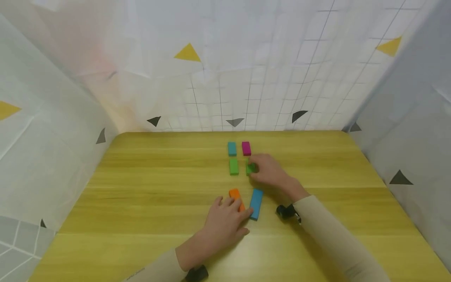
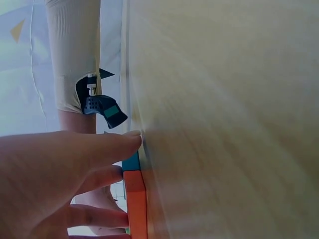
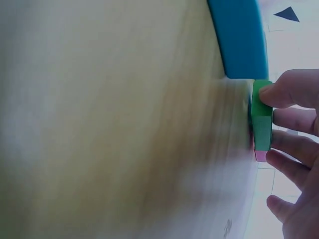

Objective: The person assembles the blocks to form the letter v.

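Observation:
My right hand [image 1: 270,171] pinches a small green block [image 1: 249,169] by its ends, thumb nearest me, on the wooden table. In the right wrist view the thumb presses on that green block [image 3: 262,114] and the fingertips lie along its far side. My left hand [image 1: 225,221] rests over an orange block [image 1: 235,193], fingers spread and fairly straight, covering part of it. Its index fingertip reaches the edge of a long blue block [image 1: 257,203]. The left wrist view shows fingertips against the orange block [image 2: 135,204], with the thumb apart from it.
Beyond the right hand lies a magenta block [image 1: 246,149]. To its left are a teal block [image 1: 231,149] and a second green block [image 1: 234,167]. The wooden table [image 1: 148,188] meets white sheet walls [image 1: 225,90] at the back and sides. Dark cameras [image 1: 286,211] hang under both wrists.

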